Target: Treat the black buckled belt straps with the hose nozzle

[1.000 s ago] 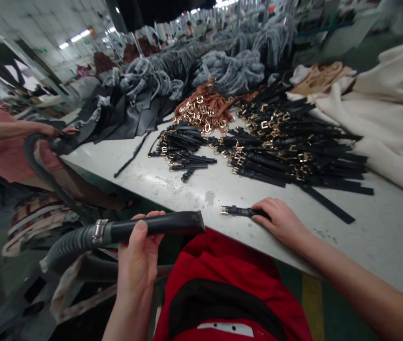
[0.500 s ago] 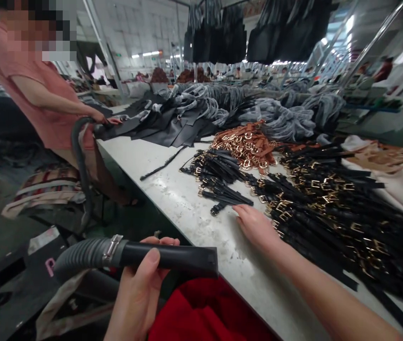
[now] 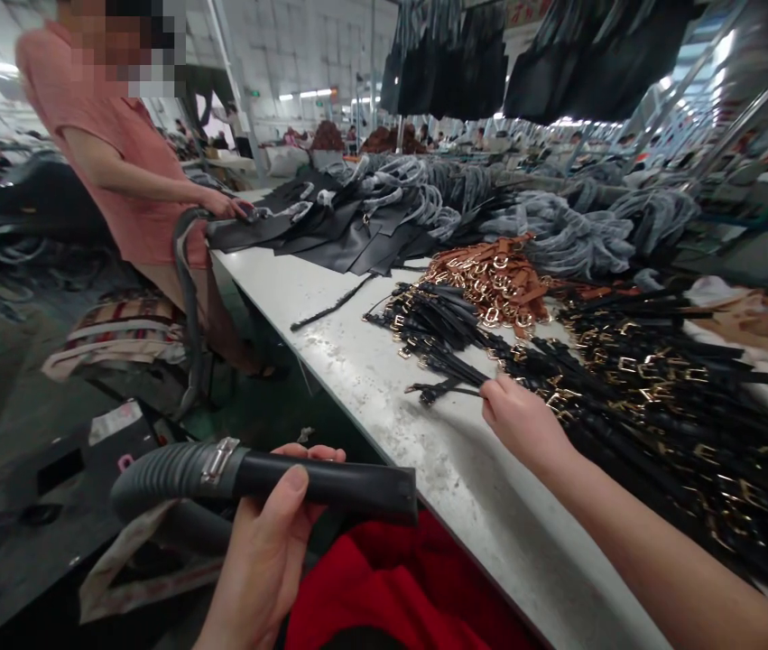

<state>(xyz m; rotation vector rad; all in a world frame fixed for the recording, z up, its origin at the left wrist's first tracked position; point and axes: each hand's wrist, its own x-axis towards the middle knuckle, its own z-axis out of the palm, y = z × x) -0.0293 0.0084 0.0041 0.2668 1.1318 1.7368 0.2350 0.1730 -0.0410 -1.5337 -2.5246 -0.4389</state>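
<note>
My left hand (image 3: 282, 524) is wrapped round a black hose nozzle (image 3: 349, 487), which is clamped to a ribbed grey hose (image 3: 167, 474). The nozzle's flat end points right, near the table edge. My right hand (image 3: 522, 420) is closed on the end of a black buckle strap (image 3: 444, 390); the fingertips are partly hidden. That strap lies at the front of a heap of black straps with gold buckles (image 3: 434, 316). A larger heap of black buckle straps (image 3: 654, 397) spreads to the right of my hand.
Brown straps with gold rings (image 3: 492, 280) lie behind the black ones on the white table (image 3: 349, 361). Black leather pieces (image 3: 363, 239) and wrapped handles (image 3: 559, 230) are piled farther back. At left, a person in a pink shirt (image 3: 113, 153) holds another hose (image 3: 187, 298).
My right hand has closed on the end of a black strap and shifted slightly right. My left hand still holds the nozzle. The whole view has turned a little left.
</note>
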